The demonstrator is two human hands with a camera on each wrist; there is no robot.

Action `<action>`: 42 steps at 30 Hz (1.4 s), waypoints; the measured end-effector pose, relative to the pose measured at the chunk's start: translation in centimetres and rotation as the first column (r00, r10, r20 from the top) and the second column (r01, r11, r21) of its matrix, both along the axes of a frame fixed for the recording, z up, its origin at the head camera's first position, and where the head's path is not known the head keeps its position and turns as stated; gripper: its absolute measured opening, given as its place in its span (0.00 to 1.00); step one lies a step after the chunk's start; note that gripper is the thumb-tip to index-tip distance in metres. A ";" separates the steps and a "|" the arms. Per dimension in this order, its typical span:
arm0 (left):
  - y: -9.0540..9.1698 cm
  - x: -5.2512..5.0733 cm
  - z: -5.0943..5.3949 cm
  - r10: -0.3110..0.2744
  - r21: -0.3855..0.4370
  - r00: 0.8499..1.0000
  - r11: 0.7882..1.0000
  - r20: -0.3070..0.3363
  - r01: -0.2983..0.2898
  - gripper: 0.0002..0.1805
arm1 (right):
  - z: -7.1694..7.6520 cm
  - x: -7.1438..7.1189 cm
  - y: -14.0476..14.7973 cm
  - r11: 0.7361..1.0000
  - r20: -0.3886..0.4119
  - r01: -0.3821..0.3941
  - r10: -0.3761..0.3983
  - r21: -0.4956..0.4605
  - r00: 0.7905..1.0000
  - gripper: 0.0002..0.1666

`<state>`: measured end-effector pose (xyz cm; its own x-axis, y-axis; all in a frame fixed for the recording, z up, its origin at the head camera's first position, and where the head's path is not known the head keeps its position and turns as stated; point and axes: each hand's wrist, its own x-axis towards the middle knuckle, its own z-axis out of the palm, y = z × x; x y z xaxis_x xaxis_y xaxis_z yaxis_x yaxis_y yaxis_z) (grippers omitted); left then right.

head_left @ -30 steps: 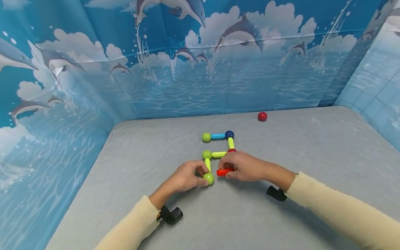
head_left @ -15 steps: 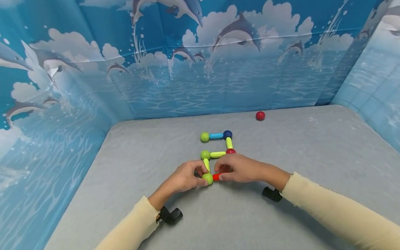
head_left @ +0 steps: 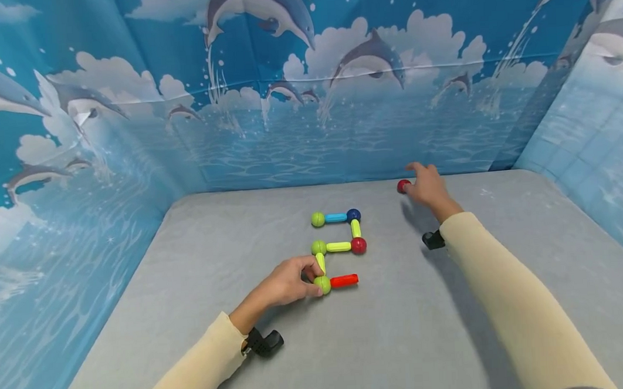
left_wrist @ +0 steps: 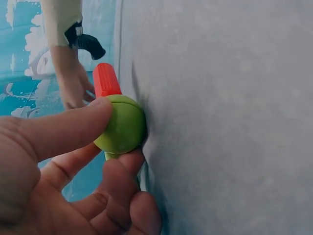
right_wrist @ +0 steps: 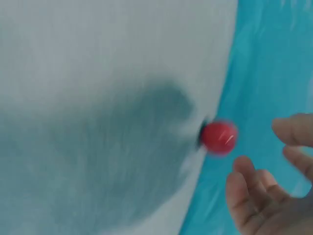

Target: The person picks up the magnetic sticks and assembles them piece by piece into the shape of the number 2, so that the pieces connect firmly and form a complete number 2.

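Note:
With thumb and fingers, my left hand pinches the near green ball of a chain of balls and rods. A red rod sticks out rightward from that ball, its other end free. At the back of the table, my right hand is beside a loose red ball. In the right wrist view the fingers are spread and a gap separates them from the loose red ball.
The chain runs on through a green rod, a second green ball, another green rod, a red ball, a dark blue ball and a blue rod. A dolphin-print curtain borders the grey table.
My right hand brought the red rod against the near green ball, let go of it, then moved far back and right to the loose red ball. My left hand keeps its pinch.

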<state>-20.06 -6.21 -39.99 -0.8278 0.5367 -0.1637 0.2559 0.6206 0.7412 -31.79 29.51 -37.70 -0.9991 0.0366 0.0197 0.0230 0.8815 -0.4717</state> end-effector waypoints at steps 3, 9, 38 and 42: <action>-0.1 0.0 0.2 -0.002 -0.009 1.000 1.000 -0.012 0.002 0.11 | -0.3 -1.4 0.8 1.000 0.082 0.002 -0.003 0.015 0.997 0.34; 0.0 0.1 0.2 -0.013 -0.012 1.000 1.000 -0.009 0.013 0.11 | -2.0 -2.4 1.4 0.997 0.144 -0.017 0.028 -0.076 0.989 0.17; -0.3 0.0 -0.2 0.016 0.011 0.999 1.000 -0.027 -0.016 0.10 | 1.7 11.7 5.6 0.918 -0.225 -0.381 0.396 0.107 0.890 0.19; -0.4 0.1 -0.4 0.014 0.018 0.999 1.000 -0.030 -0.014 0.10 | 1.5 14.1 5.8 0.925 -0.253 -0.367 0.380 0.098 0.890 0.20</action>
<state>-20.01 -6.65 -40.39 -0.8396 0.5275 -0.1295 0.2693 0.6114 0.7441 -17.68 35.34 -36.21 -0.8970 -0.3455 0.2756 -0.4312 0.8212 -0.3737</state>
